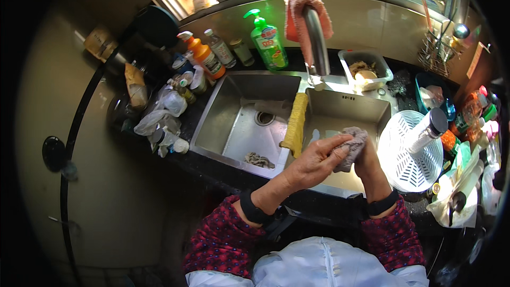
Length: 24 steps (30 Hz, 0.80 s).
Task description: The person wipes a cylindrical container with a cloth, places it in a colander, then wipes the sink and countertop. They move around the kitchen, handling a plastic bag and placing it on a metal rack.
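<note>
A greyish wet cloth is bunched between my two hands above the right basin of a stainless steel double sink. My left hand grips its near side, with fingers and thumb closed on the fabric. On the cloth's far right side is my right hand, whose fingers are mostly hidden behind the fabric. Cloudy water stands in the basin below. A yellow cloth drapes over the divider between the basins. In the left basin, a crumpled dark rag lies near the front wall.
A faucet with a pink towel over it rises behind the divider. Along the back stand a green soap bottle, an orange spray bottle and a plastic food tub. At right, a white colander carries a black-capped jar.
</note>
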Each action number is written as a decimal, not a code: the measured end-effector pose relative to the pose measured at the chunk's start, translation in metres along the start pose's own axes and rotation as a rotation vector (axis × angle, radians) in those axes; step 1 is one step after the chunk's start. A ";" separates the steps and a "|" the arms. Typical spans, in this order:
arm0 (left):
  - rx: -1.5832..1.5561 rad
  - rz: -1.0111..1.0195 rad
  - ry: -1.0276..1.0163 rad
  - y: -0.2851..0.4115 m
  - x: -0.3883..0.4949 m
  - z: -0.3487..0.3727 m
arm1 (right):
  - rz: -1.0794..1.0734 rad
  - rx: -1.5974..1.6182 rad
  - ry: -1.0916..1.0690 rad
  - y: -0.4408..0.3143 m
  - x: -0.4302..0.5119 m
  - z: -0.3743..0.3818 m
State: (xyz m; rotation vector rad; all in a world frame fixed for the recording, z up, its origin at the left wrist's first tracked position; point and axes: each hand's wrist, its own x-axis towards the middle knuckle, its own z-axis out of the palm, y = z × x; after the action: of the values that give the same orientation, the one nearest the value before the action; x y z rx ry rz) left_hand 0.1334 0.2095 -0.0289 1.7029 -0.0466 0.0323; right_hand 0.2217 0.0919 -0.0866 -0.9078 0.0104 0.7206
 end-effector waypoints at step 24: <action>0.208 0.395 -0.261 0.058 -0.072 -0.098 | -0.887 -0.894 -0.415 0.066 -0.009 0.107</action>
State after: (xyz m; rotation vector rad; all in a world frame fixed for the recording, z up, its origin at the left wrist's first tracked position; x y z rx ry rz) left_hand 0.0587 0.3003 0.0380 1.8733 -0.5918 0.1120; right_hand 0.1468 0.1904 -0.0642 -1.4279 -1.0917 0.0197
